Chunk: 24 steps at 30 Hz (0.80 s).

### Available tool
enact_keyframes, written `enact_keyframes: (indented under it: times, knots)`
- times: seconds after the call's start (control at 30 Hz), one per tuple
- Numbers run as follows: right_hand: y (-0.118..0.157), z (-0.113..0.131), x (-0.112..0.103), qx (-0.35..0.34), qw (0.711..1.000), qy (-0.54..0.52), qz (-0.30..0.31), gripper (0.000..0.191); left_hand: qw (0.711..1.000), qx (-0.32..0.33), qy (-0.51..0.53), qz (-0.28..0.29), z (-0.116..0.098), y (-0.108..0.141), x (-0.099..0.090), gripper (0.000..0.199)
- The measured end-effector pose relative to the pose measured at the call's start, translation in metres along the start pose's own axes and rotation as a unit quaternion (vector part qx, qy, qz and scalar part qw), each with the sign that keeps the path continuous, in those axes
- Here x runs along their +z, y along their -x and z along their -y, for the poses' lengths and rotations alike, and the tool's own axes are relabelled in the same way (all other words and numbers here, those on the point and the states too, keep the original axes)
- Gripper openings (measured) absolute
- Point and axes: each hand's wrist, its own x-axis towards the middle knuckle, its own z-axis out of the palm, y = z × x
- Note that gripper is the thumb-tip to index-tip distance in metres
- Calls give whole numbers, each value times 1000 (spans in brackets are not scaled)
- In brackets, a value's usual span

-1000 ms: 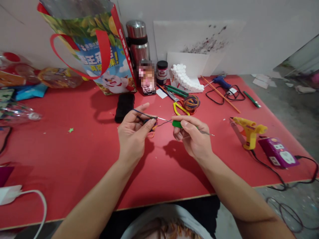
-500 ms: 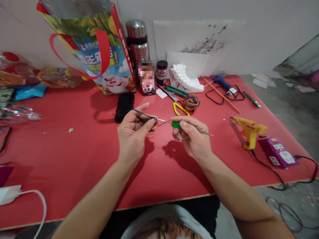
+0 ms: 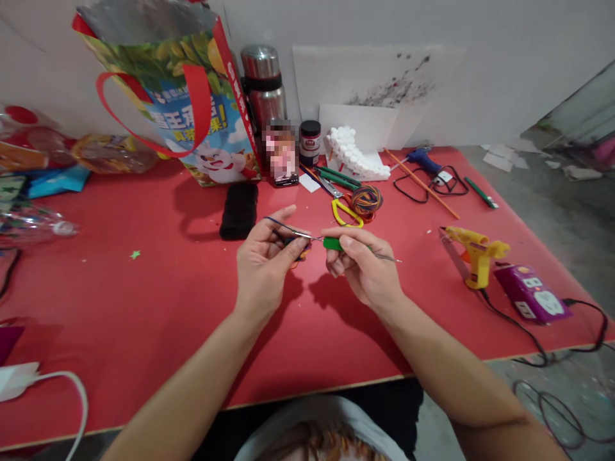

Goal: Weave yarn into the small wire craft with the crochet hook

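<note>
Above the red table (image 3: 168,320), my left hand (image 3: 266,262) pinches a small piece of multicoloured yarn work (image 3: 302,253), with a dark strand running over the fingers. My right hand (image 3: 362,259) is closed around the green handle (image 3: 332,243) of a thin metal hook. The hook's shaft points left and its tip is at the yarn by my left fingertips; the exact stitch is too small to tell. Behind my right hand lies a ball of multicoloured yarn (image 3: 366,200), beside scissors with yellow and red handles (image 3: 346,214).
A black case (image 3: 239,211), phone (image 3: 281,157), steel flask (image 3: 265,89) and printed bag (image 3: 192,109) stand or lie behind my left hand. At the right are a yellow glue gun (image 3: 478,253) and purple power box (image 3: 533,294) with cables. Plastic bottles lie far left.
Both hands have come closer together, the left moving right and the right moving slightly left. The green handle is nearer the yarn, and less of the hook's shaft shows between them.
</note>
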Motion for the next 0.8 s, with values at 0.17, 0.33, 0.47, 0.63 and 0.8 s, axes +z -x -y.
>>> enact_keyframes:
  times: [0.17, 0.33, 0.47, 0.63, 0.8]
  knots:
    - [-3, -2, 2, 15, 999, -50, 7, 19, 999, -19, 19, 22, 6, 2, 2, 50]
    - [-6, 0, -1, 20, 998, -55, -18, 21, 999, -43, 30, 14, 6, 1, 3, 53]
    - [-9, 2, -7, 16, 998, -27, -46, 21, 998, -52, 43, -12, 3, -2, 2, 52]
    - [-10, 2, -9, -3, 997, 2, -80, 18, 998, -14, 52, -46, -3, -7, 0, 43]
    - [-7, 2, -3, -5, 998, 10, -61, 15, 994, -42, 83, -48, -7, -9, 1, 43]
